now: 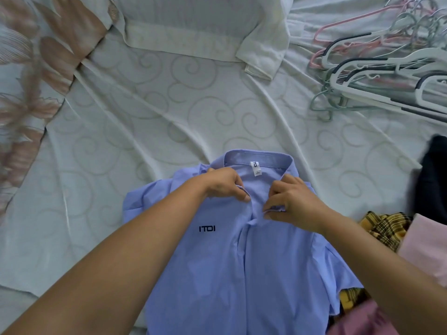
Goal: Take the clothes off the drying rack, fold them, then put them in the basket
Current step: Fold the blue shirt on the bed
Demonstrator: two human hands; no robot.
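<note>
A light blue collared shirt (217, 262) with dark chest lettering lies face up on the bed, collar pointing away from me. My left hand (225, 184) pinches the left edge of the neck opening just below the collar. My right hand (292, 204) pinches the right edge of the same opening. The two hands sit close together over the placket. No basket or drying rack is in view.
The bed has a white swirl-patterned sheet (157, 105). A white garment (193, 27) lies at the far edge. Several hangers (387, 66) are piled at the far right. To the right lie a dark garment (433, 177), a yellow plaid cloth (384, 228) and pink clothes (425, 250).
</note>
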